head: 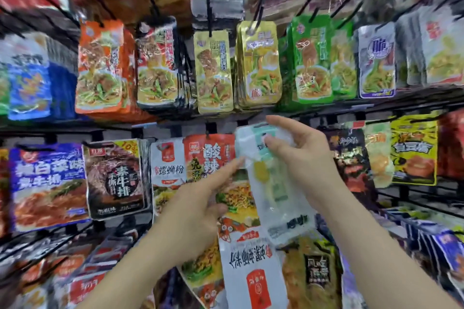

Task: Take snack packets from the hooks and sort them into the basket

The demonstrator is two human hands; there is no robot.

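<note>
Rows of snack packets hang on black hooks in front of me. My right hand pinches the top of a translucent white and teal packet, which hangs down in front of the middle row. My left hand grips a bundle of packets that hang upside down, a white packet with a red logo and a yellow and black packet among them. Its index finger stretches up to the translucent packet's left edge. No basket is in view.
Above the hands hang gold packets and green packets. A red packet and a white packet hang just left of my hands. Black rails cross between rows. More packets fill the lower rows on both sides.
</note>
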